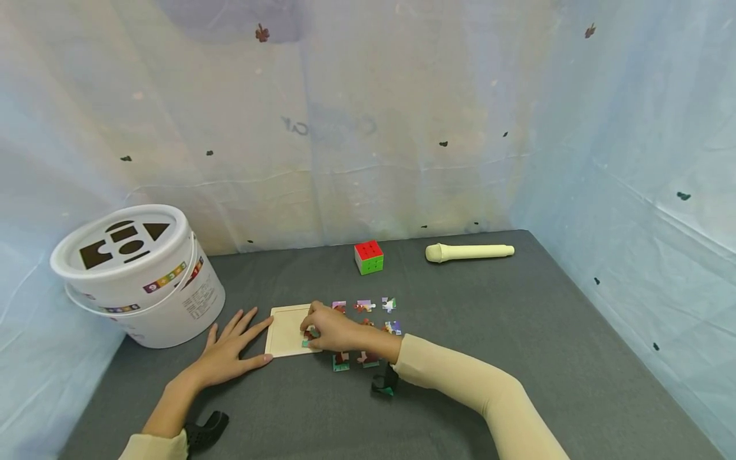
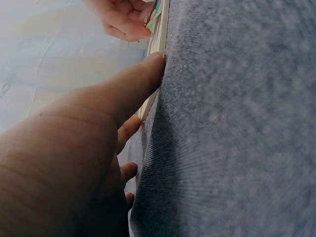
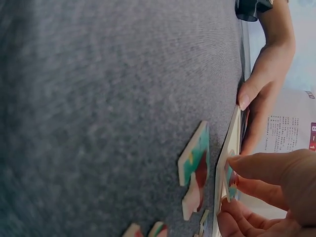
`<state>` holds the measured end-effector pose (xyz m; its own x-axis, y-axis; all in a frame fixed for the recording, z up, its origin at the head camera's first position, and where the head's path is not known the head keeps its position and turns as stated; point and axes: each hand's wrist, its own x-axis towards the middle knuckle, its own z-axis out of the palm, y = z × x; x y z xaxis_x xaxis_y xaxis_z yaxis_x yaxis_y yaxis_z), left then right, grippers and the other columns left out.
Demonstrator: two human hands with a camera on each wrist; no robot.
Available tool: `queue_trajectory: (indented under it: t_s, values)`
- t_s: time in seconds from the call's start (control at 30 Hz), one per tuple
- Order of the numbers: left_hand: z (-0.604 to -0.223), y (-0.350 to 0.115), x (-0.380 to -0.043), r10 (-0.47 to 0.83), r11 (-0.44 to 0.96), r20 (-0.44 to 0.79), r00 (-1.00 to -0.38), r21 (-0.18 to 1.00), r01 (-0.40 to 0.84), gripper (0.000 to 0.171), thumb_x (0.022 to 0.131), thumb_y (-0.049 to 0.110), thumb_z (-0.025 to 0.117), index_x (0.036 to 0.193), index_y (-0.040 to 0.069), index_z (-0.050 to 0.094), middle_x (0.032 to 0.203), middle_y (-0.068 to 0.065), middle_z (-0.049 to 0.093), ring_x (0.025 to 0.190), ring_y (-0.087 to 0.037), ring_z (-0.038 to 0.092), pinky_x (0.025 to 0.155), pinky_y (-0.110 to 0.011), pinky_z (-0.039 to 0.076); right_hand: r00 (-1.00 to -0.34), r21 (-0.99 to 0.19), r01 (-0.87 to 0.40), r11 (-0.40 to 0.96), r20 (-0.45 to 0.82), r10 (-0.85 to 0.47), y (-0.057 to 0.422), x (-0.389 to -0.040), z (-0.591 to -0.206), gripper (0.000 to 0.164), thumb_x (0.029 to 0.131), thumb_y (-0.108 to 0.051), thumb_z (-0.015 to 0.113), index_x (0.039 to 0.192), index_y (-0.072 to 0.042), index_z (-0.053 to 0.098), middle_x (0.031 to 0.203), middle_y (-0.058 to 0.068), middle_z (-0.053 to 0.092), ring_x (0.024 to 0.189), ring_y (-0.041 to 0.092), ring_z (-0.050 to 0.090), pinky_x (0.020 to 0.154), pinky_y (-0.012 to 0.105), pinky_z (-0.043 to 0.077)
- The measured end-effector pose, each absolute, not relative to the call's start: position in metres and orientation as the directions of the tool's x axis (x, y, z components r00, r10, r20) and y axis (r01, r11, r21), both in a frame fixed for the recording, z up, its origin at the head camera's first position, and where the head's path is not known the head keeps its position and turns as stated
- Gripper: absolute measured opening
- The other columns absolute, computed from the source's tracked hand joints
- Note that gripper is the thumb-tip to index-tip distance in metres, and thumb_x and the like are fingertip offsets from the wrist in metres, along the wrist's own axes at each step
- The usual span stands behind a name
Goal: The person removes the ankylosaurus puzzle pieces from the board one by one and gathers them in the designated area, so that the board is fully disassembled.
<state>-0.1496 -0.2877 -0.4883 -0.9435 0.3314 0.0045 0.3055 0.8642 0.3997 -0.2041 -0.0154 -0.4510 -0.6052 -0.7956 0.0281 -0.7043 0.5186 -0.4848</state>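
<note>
A pale wooden puzzle tray (image 1: 284,329) lies on the grey cloth. My left hand (image 1: 227,354) is spread flat beside it, with thumb and forefinger touching its left edge. Over the tray's right part, my right hand (image 1: 333,329) pinches a jigsaw piece (image 1: 308,337) coloured teal and brown. In the right wrist view this piece (image 3: 229,178) is tilted between thumb and fingers, close over the tray (image 3: 228,143). Several loose jigsaw pieces (image 1: 364,306) lie right of the tray, some partly hidden under the right wrist.
A white lidded bucket (image 1: 167,300) with shape cut-outs stands at the left. Behind the pieces sit a red and green puzzle cube (image 1: 369,257) and a cream microphone-shaped stick (image 1: 469,253). Pale sheeting (image 1: 368,115) hangs behind and to the sides of the grey table (image 1: 517,332).
</note>
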Motion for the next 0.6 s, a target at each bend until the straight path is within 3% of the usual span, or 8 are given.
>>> queue_trajectory:
  t_s: [0.33, 0.6]
  values:
    - [-0.4893, -0.2883, -0.1491, 0.337, 0.862, 0.018, -0.941, 0.397, 0.316, 0.081, 0.088, 0.063, 0.064, 0.155, 0.026, 0.039, 0.161, -0.021, 0.022, 0.145, -0.053, 0.012, 0.099, -0.083, 0.001, -0.591, -0.345, -0.77, 0.536, 0.071, -0.804, -0.0214, -0.2001, -0.4551, 0.024, 0.086, -0.019, 0.081, 0.108, -0.013, 0.075, 0.1, 0.0, 0.054, 0.071, 0.002, 0.047, 0.061, 0.011, 0.038]
    - [-0.4894, -0.2885, -0.149, 0.338, 0.86, 0.023, -0.941, 0.399, 0.319, 0.08, 0.088, 0.063, 0.064, 0.155, 0.027, 0.039, 0.161, -0.02, 0.022, 0.146, -0.052, 0.012, 0.099, -0.082, 0.001, -0.59, -0.307, -0.783, 0.541, 0.091, -0.802, -0.0197, -0.1978, -0.4534, 0.028, 0.083, -0.02, 0.083, 0.108, -0.012, 0.074, 0.098, 0.0, 0.054, 0.071, 0.003, 0.047, 0.061, 0.011, 0.038]
